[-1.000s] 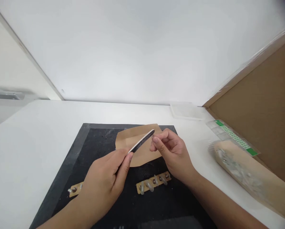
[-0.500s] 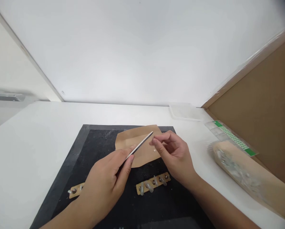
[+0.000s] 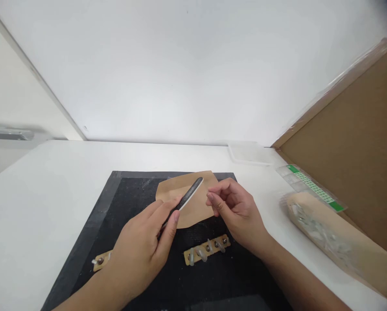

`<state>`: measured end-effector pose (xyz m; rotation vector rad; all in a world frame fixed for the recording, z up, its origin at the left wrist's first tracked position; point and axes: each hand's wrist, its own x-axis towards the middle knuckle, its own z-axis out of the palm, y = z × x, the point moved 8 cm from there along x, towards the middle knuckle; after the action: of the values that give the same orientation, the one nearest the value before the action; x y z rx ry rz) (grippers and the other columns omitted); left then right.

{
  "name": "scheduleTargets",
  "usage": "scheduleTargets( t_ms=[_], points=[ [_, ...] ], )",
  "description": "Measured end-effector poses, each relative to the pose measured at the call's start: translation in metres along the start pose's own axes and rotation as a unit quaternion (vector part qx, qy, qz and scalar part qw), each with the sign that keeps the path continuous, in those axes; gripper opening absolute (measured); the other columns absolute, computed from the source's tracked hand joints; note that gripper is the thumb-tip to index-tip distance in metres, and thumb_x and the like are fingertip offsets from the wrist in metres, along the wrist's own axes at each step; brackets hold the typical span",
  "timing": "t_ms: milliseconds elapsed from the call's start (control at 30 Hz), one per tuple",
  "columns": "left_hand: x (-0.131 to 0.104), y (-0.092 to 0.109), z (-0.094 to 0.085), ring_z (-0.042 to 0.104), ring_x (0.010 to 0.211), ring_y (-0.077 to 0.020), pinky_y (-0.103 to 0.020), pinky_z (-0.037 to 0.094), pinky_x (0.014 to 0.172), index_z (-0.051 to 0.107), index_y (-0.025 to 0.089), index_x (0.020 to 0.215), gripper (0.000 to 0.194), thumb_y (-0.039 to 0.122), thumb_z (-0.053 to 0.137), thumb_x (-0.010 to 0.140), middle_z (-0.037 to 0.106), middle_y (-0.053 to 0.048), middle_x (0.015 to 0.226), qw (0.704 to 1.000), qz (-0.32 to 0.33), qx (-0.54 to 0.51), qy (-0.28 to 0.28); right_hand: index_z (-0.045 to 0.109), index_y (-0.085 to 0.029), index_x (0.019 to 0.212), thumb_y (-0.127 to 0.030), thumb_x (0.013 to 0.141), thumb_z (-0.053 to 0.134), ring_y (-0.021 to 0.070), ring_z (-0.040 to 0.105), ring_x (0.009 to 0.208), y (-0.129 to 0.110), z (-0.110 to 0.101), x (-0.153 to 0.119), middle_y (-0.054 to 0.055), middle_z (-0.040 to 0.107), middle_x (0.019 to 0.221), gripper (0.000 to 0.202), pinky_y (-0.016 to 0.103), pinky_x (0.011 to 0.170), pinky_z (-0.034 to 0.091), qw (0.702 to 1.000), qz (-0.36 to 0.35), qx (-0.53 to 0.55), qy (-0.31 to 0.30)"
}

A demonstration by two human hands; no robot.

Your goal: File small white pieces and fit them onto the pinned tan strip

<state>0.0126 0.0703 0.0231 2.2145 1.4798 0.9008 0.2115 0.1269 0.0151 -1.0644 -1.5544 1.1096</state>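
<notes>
In the head view, the left hand (image 3: pixel 144 246) pinches the file (image 3: pixel 191 193) between thumb and fingers; the blade slants up from the grip, its tip free, its lower end hidden in the palm. Near that tip, the right hand (image 3: pixel 235 207) has thumb and forefinger drawn close; whether they hold something tiny, I cannot tell. Paper (image 3: pixel 193 214) lies beyond the left grip, partly covered. The left forearm hides part of a strip (image 3: pixel 104 259). Right of the right hand, a bag (image 3: pixel 368 255) contains blurred, pale pieces (image 3: pixel 325 235).
</notes>
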Motion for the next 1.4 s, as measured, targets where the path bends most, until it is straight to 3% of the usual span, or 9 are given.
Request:
scheduleTargets(
  t_ms=[167, 400, 500, 700, 867, 1000, 1167, 1300, 1400],
  points=[
    [0.001, 0.001, 0.001, 0.075, 0.092, -0.0219, -0.032, 0.062, 0.082, 0.063, 0.023, 0.142, 0.038, 0.033, 0.043, 0.112, 0.074, -0.007, 0.097, 1.0, 0.007, 0.007, 0.007, 0.069, -0.022, 0.099, -0.044, 0.093, 0.079, 0.0133, 0.061, 0.071, 0.004, -0.001, 0.001, 0.0, 0.066, 0.083, 0.024, 0.026, 0.063, 0.055, 0.999, 0.035, 0.026, -0.01],
    [0.0, 0.003, 0.0, 0.074, 0.094, -0.0184, -0.029, 0.06, 0.08, 0.064, 0.028, 0.14, 0.035, 0.027, 0.056, 0.107, 0.073, -0.005, 0.114, 0.999, 0.037, -0.003, 0.035, 0.075, -0.024, 0.103, -0.039, 0.096, 0.076, 0.0173, 0.069, 0.084, -0.008, 0.001, -0.003, 0.004, 0.071, 0.094, 0.017, 0.028, 0.068, 0.058, 0.999, -0.009, 0.03, -0.042],
    [-0.001, 0.0, -0.001, 0.073, 0.085, -0.0162, -0.027, 0.059, 0.076, 0.069, 0.029, 0.134, 0.031, 0.027, 0.061, 0.105, 0.072, -0.003, 0.104, 0.998, 0.026, -0.026, 0.049, 0.077, -0.025, 0.104, -0.038, 0.101, 0.071, 0.0167, 0.07, 0.081, -0.008, 0.004, -0.004, 0.005, 0.072, 0.094, 0.015, 0.029, 0.068, 0.057, 0.998, -0.017, 0.009, -0.059],
    [0.003, -0.005, -0.002, 0.073, 0.086, -0.0176, -0.027, 0.06, 0.075, 0.077, 0.028, 0.124, 0.025, 0.033, 0.066, 0.102, 0.076, -0.003, 0.097, 0.994, -0.031, -0.097, 0.027, 0.071, -0.026, 0.115, -0.033, 0.1, 0.072, 0.0178, 0.074, 0.083, -0.003, -0.002, -0.007, 0.002, 0.074, 0.092, 0.017, 0.032, 0.075, 0.059, 0.998, -0.037, -0.048, -0.012],
    [0.002, -0.012, 0.002, 0.074, 0.084, -0.0157, -0.026, 0.061, 0.079, 0.079, 0.032, 0.122, 0.024, 0.036, 0.068, 0.101, 0.077, 0.0, 0.098, 0.987, -0.082, -0.141, -0.006, 0.074, -0.025, 0.107, -0.024, 0.101, 0.07, 0.0157, 0.067, 0.079, -0.02, 0.001, -0.011, 0.002, 0.072, 0.093, 0.007, 0.031, 0.074, 0.055, 0.963, -0.138, -0.231, 0.008],
    [-0.001, -0.02, 0.008, 0.079, 0.1, -0.019, -0.026, 0.062, 0.089, 0.085, 0.03, 0.107, 0.02, 0.036, 0.067, 0.101, 0.08, -0.002, 0.111, 0.972, -0.125, -0.201, -0.014, 0.071, -0.023, 0.105, -0.017, 0.102, 0.067, 0.0153, 0.065, 0.08, -0.031, 0.007, -0.015, 0.002, 0.07, 0.091, 0.009, 0.028, 0.068, 0.052, 0.941, -0.203, -0.27, 0.003],
    [-0.006, -0.028, 0.017, 0.081, 0.073, -0.0166, -0.021, 0.062, 0.067, 0.083, 0.031, 0.119, 0.029, 0.047, 0.072, 0.097, 0.084, -0.001, 0.095, 0.94, -0.209, -0.268, -0.034, 0.062, -0.021, 0.102, -0.008, 0.101, 0.063, 0.0164, 0.066, 0.09, -0.036, 0.013, -0.024, 0.004, 0.067, 0.096, 0.013, 0.029, 0.077, 0.055, 0.924, -0.272, -0.269, 0.007],
    [-0.004, -0.026, 0.012, 0.077, 0.063, -0.0148, -0.019, 0.057, 0.057, 0.086, 0.031, 0.113, 0.028, 0.049, 0.074, 0.095, 0.079, 0.001, 0.071, 0.946, -0.203, -0.252, -0.007, 0.058, -0.021, 0.104, -0.008, 0.102, 0.062, 0.0176, 0.068, 0.09, -0.034, 0.017, -0.027, 0.005, 0.07, 0.097, 0.014, 0.031, 0.077, 0.055, 0.906, -0.288, -0.308, 0.014],
    [-0.002, -0.021, 0.006, 0.074, 0.058, -0.012, -0.017, 0.056, 0.054, 0.086, 0.03, 0.112, 0.024, 0.043, 0.072, 0.097, 0.078, 0.002, 0.068, 0.959, -0.164, -0.23, 0.018, 0.056, -0.022, 0.1, -0.01, 0.102, 0.061, 0.0186, 0.069, 0.084, -0.034, 0.021, -0.028, 0.004, 0.072, 0.093, 0.013, 0.031, 0.072, 0.053, 0.884, -0.302, -0.357, 0.019]
  ],
)
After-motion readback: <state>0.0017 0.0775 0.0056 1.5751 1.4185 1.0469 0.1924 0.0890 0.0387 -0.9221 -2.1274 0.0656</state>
